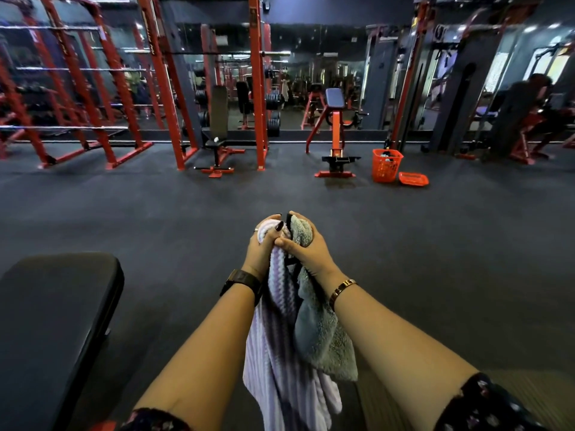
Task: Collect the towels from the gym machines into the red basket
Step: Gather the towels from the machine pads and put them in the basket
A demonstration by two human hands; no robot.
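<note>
Both hands are held together in front of me over the dark floor. My left hand [263, 247] grips a lilac striped towel [280, 353] that hangs down between my forearms. Beside it, my right hand [306, 244] grips a grey-green fluffy towel [320, 331], also hanging. The two towels touch each other. The red basket [386, 165] stands on the floor far ahead to the right, with some cloth inside it. A small white cloth [215, 140] lies on a bench seat in the red rack, far ahead.
A black padded bench [56, 312] is close at my lower left. Red racks [155, 88] line the far wall with mirrors. A red preacher-curl machine [336, 132] stands left of the basket. A flat red lid [413, 178] lies by the basket. A person sits at far right [529, 110].
</note>
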